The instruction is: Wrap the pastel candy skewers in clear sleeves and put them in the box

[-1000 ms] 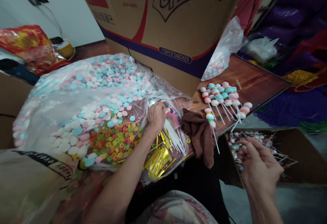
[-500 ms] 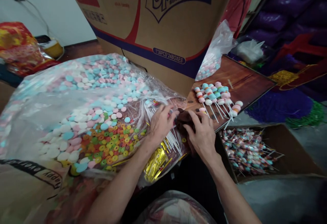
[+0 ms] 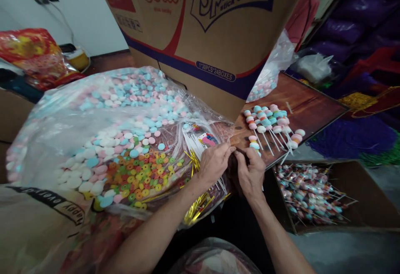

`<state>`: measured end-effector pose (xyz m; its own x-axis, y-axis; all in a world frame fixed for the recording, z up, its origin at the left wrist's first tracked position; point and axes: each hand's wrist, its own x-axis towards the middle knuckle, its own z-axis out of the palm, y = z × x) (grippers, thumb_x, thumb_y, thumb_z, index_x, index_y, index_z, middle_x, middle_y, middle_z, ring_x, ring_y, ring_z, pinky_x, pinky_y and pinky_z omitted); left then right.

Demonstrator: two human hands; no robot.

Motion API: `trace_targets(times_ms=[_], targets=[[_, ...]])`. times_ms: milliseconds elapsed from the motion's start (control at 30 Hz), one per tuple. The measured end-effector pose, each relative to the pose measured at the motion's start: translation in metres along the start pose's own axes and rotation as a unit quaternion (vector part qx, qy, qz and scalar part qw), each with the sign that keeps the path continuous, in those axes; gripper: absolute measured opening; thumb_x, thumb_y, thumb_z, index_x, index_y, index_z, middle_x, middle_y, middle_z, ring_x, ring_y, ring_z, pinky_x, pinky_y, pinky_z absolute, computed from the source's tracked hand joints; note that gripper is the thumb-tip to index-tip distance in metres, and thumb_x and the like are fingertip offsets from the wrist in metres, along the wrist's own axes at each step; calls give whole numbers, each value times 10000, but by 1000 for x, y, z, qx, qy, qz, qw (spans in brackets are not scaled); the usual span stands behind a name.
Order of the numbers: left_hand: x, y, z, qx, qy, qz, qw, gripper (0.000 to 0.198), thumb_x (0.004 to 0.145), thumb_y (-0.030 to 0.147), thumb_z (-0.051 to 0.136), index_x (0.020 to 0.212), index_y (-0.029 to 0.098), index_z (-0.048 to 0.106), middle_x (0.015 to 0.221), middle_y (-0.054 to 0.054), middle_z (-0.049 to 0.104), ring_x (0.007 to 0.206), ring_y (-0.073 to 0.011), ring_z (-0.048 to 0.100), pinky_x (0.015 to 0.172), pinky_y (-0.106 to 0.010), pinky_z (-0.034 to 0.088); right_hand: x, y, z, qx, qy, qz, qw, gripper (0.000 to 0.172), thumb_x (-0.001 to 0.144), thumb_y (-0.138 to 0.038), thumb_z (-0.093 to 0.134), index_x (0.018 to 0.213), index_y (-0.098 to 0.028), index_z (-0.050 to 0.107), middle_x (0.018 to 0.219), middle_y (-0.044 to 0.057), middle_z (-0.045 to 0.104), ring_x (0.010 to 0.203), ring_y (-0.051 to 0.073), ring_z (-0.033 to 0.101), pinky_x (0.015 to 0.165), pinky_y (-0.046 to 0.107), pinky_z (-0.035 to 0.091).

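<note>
My left hand (image 3: 214, 163) and my right hand (image 3: 251, 172) meet at the near edge of the wooden board (image 3: 312, 107), fingertips pinched together over a brown cloth (image 3: 233, 167). What the fingers pinch is too small to name. Beside my left hand lie white sticks and clear wrappers (image 3: 200, 140) inside a plastic bag. Gold twist ties (image 3: 196, 207) sit below my left wrist. A big clear bag (image 3: 103, 132) holds pastel disc candies and coloured ring candies (image 3: 140, 174). Finished candy skewers (image 3: 271, 119) lie on the board to the right of my hands.
A large cardboard box (image 3: 200, 36) printed "stick candy" stands behind the bags. An open carton (image 3: 312, 194) with several wrapped skewers sits low on the right. A red printed bag (image 3: 34, 53) lies far left. Purple bags fill shelves at the right.
My right hand came in from the carton on the right to the brown cloth. My left hand left the stick bag, and both now pinch together over the cloth.
</note>
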<state>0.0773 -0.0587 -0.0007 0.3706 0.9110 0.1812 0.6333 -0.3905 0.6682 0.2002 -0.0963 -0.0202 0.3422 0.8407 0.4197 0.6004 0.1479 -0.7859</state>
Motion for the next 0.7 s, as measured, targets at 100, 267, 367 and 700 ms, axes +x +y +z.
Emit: trace_targets(times_ms=[100, 267, 367, 700], targets=[[5, -9, -10, -28, 7, -40, 999, 394, 988, 406, 379, 703, 202, 557, 631, 8, 551, 611, -137, 488, 612, -264, 339, 4, -3, 4, 0, 8, -7, 1000, 247, 904, -349, 576, 708, -200, 560, 687, -22, 532, 658, 146, 486, 670, 289, 397], [27, -46, -37, 43, 80, -121, 988, 148, 928, 289, 504, 896, 220, 631, 841, -36, 644, 790, -184, 578, 732, -286, 408, 14, -8, 7, -6, 71, 27, 997, 306, 897, -380, 601, 663, -203, 514, 661, -32, 486, 633, 139, 451, 659, 289, 391], [38, -69, -43, 143, 104, -143, 974, 177, 823, 309, 663, 965, 206, 640, 994, -101, 635, 988, -259, 563, 826, -342, 419, 14, -9, 9, -43, 47, 16, 998, 164, 928, -324, 528, 857, -195, 600, 825, 29, 582, 773, 185, 540, 754, 330, 444], [38, -66, -43, 39, 128, -141, 981, 131, 826, 277, 620, 727, 198, 652, 742, -21, 656, 711, -175, 567, 685, -298, 399, -2, -29, 1, -67, 30, -70, 995, 183, 923, -274, 544, 1061, -199, 638, 1049, 113, 585, 1005, 244, 565, 904, 419, 468]])
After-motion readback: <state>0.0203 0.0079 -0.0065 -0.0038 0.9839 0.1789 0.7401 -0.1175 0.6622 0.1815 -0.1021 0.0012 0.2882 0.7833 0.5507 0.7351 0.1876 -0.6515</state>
